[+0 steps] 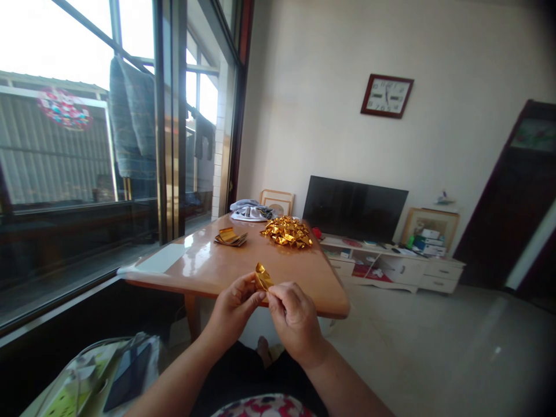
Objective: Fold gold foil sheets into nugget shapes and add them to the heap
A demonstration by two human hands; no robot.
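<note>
Between my two hands is a small piece of folded gold foil paper [262,277], raised just over the near edge of the table [204,272]. My left hand [238,301] pinches its left side with thumb and fingers. On the right, my right hand [295,315] has its fingers curled and pressed at the paper's lower right end. Farther back on the table lies a heap of folded gold foil pieces [287,231]. To its left sits a short stack of flat gold paper sheets [231,236].
Folded cloth [251,209] lies at the table's far end. A white sheet [163,258] covers part of the left side. Beyond stand a television [354,208] and a low white cabinet [403,271]. At lower left, a bag [82,376] and a dark flat item [128,373] lie beside me.
</note>
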